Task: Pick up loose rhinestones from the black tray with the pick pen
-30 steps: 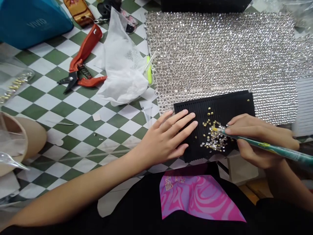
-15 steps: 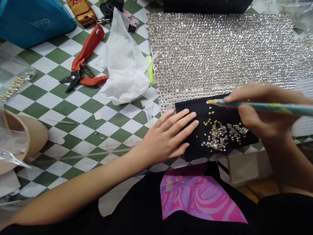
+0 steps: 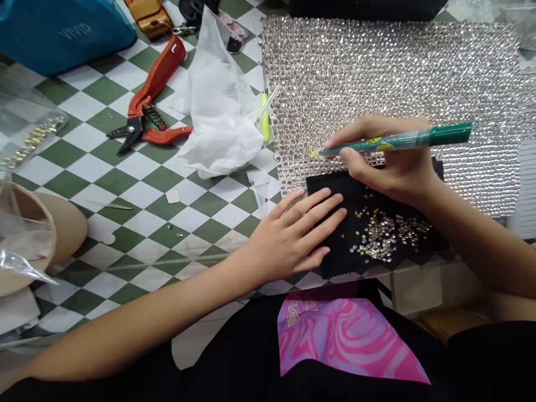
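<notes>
My left hand lies flat, fingers spread, over the left side of a black ridged tray. Pinched in my right hand is a green pen-like tool. Its yellowish tip is at the lower left part of a large sheet of sparkling rhinestones, just above the tray; whether a stone is on the tip is too small to tell. Loose gold and clear rhinestones lie in a pile on the tray, below my right hand.
Red-handled cutters, a crumpled white bag and a bright green tool lie left of the sheet. A blue case sits at the back left, a beige round container at the left. A black box stands behind the sheet.
My right hand has moved up and left with the pen-like tool, from over the tray to the rhinestone sheet. My left hand stays in place on the tray. The view has shifted slightly.
</notes>
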The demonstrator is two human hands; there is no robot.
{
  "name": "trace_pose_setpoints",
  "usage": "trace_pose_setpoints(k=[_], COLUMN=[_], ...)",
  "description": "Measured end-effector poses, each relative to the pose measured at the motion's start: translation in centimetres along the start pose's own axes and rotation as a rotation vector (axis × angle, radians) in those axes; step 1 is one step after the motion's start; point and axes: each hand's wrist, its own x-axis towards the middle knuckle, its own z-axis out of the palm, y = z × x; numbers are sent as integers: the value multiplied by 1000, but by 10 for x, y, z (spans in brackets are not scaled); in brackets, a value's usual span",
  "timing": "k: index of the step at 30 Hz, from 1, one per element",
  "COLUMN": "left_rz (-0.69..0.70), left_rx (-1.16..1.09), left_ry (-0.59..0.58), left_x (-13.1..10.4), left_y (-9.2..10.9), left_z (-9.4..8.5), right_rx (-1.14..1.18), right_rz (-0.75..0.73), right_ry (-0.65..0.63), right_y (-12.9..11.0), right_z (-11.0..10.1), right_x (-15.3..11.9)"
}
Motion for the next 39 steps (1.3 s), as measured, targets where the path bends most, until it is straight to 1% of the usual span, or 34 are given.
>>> trace_pose_setpoints(k=[3,5,8,10,12,14,18,23,27,29,33,36,38,39], left_rz=[-3,-3,1,1,-2,-3,-3,-3,-3,-3,-3,-4,-6,-5], left_rx=[-4,-9,-17,-18,-16,-13,-7,-9,-8,-5,-6,-12,-16,-17], left_ry=[-4,-9,-11,-12,-12,-11,-13,-17,-20,-21,-22,-22,-20,-18], left_x=[0,0,0,0,1,1,2,3,2,2,2,2,2,2], left_y=[0,0,-1,-1,-1,-1,-1,-2,-1,-1,-1,-1,-1,-1], left_z=[0,0,0,0,-1,-1,-1,-1,-1,-2,-2,-2,-2,-2], right_rx=[29,68,49,36,79,75,72,80,118,136,126,121,87,59], right_rz=[-44,-75,-22,7,-26,-44,-63,-70,-99,-102,-62,-20,22,35], right_ry=[16,68,186,212,187,153,101,120,99,106,131,204,258,266], right_y=[2,3,1,-4,-9,-15,-23,-21,-17,-17,-19,-17,-12,-9], right_z=[-3,-9,-23,-33,-39,-41,-36,-29,-25,-25,-27,-30,-30,-30], right_x=[0,-6,-30,-52,-73,-90,-107,-110,-110,-110,-109,-104,-97,-92])
